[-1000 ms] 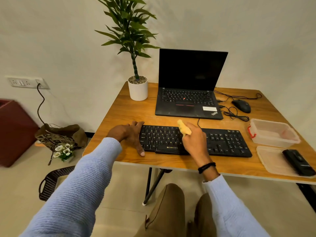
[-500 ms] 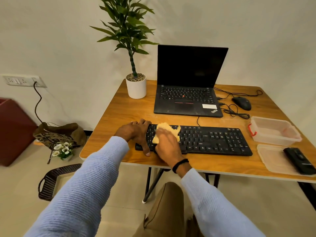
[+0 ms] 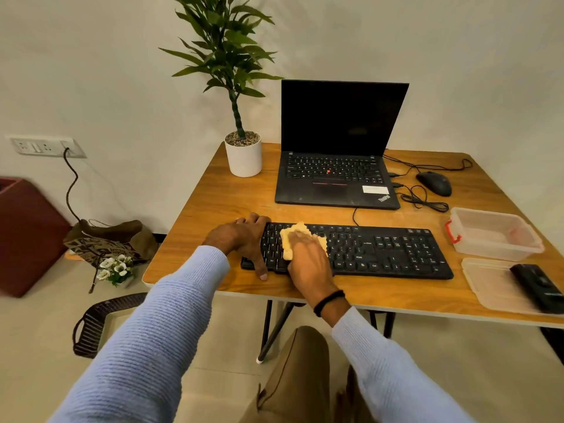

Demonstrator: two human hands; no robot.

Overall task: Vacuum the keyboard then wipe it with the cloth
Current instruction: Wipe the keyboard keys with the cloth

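Cloth [image 3: 292, 239] half hidden under blurred right hand [image 3: 308, 261]. Keyboard [image 3: 381, 253] left end covered by left hand [image 3: 244, 239]. Black gadget [image 3: 537, 285] at three o'clock cropped, unidentifiable.

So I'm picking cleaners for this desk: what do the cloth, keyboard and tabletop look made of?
Cloth: soft yellow fabric, probably microfibre; it bunches under the right hand.
Keyboard: matte black plastic, going by its dull keys.
Tabletop: wood-grain surface, smooth with a slight sheen, possibly laminate.

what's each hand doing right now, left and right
Left hand: open, resting flat at the left end of the keyboard.
Right hand: pressing the yellow cloth onto the keys.
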